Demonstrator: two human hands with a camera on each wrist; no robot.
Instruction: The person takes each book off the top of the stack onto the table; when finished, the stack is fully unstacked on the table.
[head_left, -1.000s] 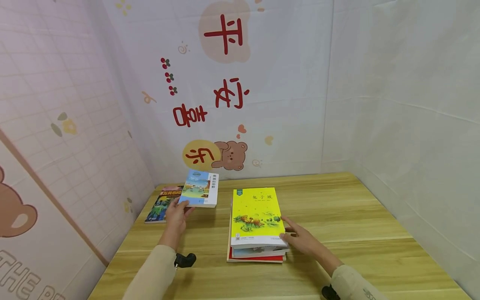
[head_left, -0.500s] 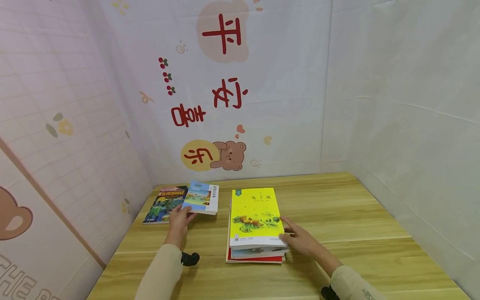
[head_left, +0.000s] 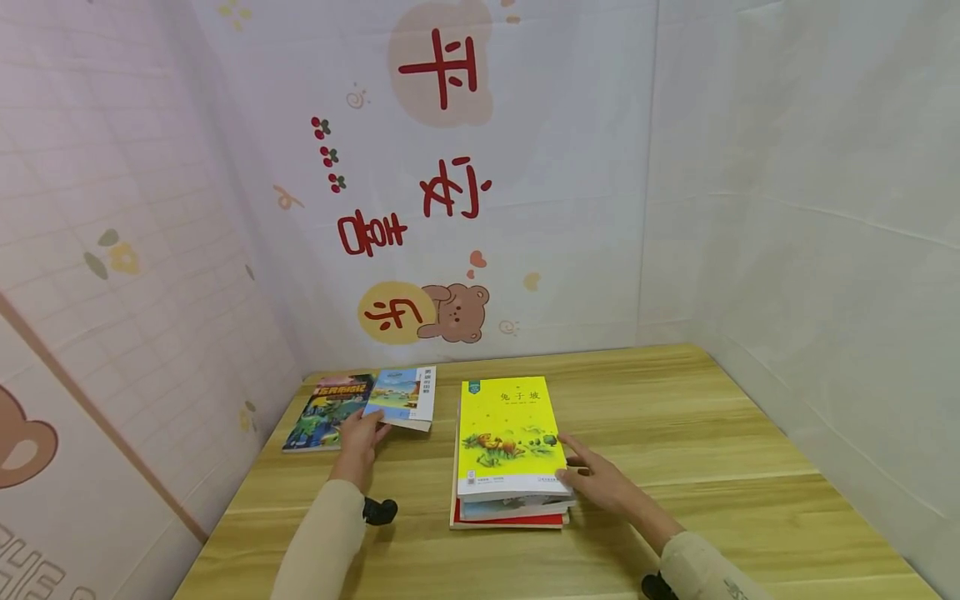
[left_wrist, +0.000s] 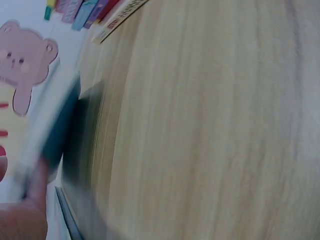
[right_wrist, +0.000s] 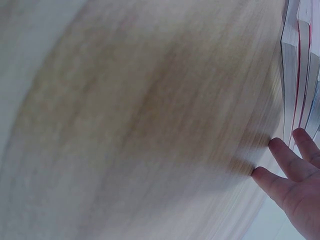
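In the head view my left hand (head_left: 358, 440) pinches a blue-and-white paperback (head_left: 400, 397) by its near left corner, thumb on the cover and fingers beneath. Its left part overlaps a dark, colourful book (head_left: 332, 414) lying at the back left. The left wrist view has the paperback (left_wrist: 56, 117) blurred and edge-on, its shadow on the wood. A yellow book (head_left: 510, 433) tops a stack in the middle, over a pale book and a red one. At the stack's right side, my right hand (head_left: 603, 483) rests with fingers extended, fingertips against the page edges (right_wrist: 302, 75).
The wooden table (head_left: 675, 433) runs back to a printed cloth wall (head_left: 570, 208) with a bear picture. More cloth hangs along the left and right sides. Black wrist mounts (head_left: 380, 511) stick out from both sleeves.
My left hand has lowered the blue-and-white paperback toward the table beside the dark book, whose cover shows more now. The right hand stays at the stack. The head view has shifted slightly.
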